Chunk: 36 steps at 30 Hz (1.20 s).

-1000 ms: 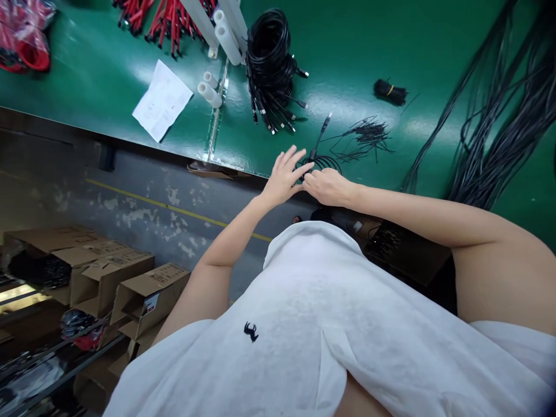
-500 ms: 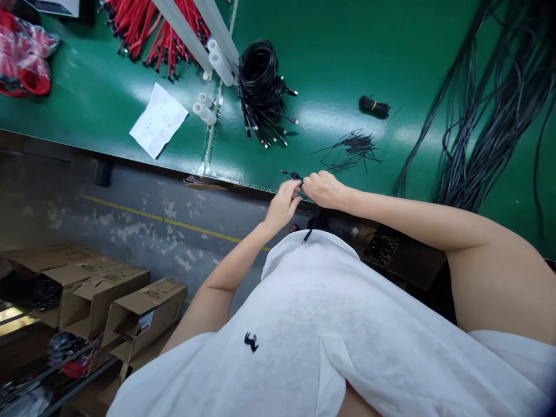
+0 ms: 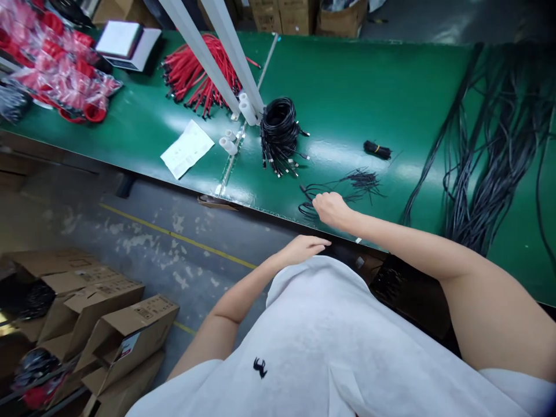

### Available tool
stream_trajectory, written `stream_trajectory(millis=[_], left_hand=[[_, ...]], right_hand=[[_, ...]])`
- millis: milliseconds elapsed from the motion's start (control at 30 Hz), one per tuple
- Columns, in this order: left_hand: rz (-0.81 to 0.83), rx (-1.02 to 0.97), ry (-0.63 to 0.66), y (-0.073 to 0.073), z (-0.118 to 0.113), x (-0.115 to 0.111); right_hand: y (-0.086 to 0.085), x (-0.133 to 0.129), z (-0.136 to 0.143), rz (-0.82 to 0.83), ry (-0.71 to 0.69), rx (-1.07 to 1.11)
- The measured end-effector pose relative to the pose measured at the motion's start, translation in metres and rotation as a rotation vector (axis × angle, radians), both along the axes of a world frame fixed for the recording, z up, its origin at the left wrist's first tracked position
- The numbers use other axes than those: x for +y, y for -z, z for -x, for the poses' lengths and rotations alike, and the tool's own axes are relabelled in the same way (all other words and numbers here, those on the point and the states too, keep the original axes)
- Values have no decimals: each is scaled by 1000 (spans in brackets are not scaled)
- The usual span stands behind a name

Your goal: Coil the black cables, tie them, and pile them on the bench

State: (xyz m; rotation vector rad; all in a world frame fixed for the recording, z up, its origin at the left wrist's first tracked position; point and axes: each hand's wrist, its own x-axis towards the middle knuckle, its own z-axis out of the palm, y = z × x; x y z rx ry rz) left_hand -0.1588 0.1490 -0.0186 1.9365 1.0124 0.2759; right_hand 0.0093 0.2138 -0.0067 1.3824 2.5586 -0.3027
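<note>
My right hand (image 3: 332,209) is closed over the near edge of the green table, its fingers around a black cable (image 3: 306,209) whose loops stick out to the left. My left hand (image 3: 303,249) is below the table edge, close to my shirt, with the fingers stretched out and nothing visible in it. Just beyond the right hand lies a loose heap of thin black ties (image 3: 364,180). Farther back is a bundle of ties (image 3: 377,150) with a yellow band. A stack of coiled black cables (image 3: 279,116) with metal plugs sits to the left.
Long black cables (image 3: 490,174) spread over the table's right side. White posts (image 3: 234,58) rise at the table joint (image 3: 228,168), near white tubes (image 3: 228,145). Paper (image 3: 186,149), red cables (image 3: 204,75) and bagged red items (image 3: 73,81) lie left. Cardboard boxes (image 3: 134,318) stand on the floor.
The view has tilted up, showing more of the table. My left hand has come off the cable and dropped toward my body. My right hand has carried the cable over the tabletop.
</note>
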Motion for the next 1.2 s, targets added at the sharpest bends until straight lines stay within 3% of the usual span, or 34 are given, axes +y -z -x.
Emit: stream_trajectory(millis=[100, 167, 233, 300, 400, 467, 600, 667, 767, 900, 1000, 1100, 1200], left_hand=[[-175, 43, -272, 1, 17, 13], [-182, 140, -292, 2, 18, 24], [-17, 178, -251, 5, 8, 28], [137, 93, -329, 9, -11, 21], [281, -184, -471, 17, -40, 2], [461, -409, -549, 23, -50, -3], [922, -800, -896, 25, -44, 17], [1011, -865, -1013, 19, -40, 33], [861, -949, -1083, 7, -42, 49], [548, -1009, -1020, 7, -51, 52], [326, -940, -895, 18, -53, 47], [208, -842, -737, 23, -48, 42], [173, -752, -586, 16, -41, 40]], right_hand=[[-3, -12, 3, -20, -140, 20], [-8, -17, 8, -40, -235, 48], [-10, -17, 11, -48, -278, 63], [-8, -12, 12, -32, -257, 49], [-1, -3, 6, 4, -184, 5], [3, 0, 1, 13, -145, -15], [-1, -4, -5, -5, -112, 56], [-9, -8, -2, -21, -104, 143], [-20, -12, 7, -34, 16, 281], [-22, -12, 14, 27, 379, 530], [-13, -13, 8, 372, 694, 910], [-2, -17, -1, 1036, 965, 1378], [3, -25, -3, 1510, 1019, 1663]])
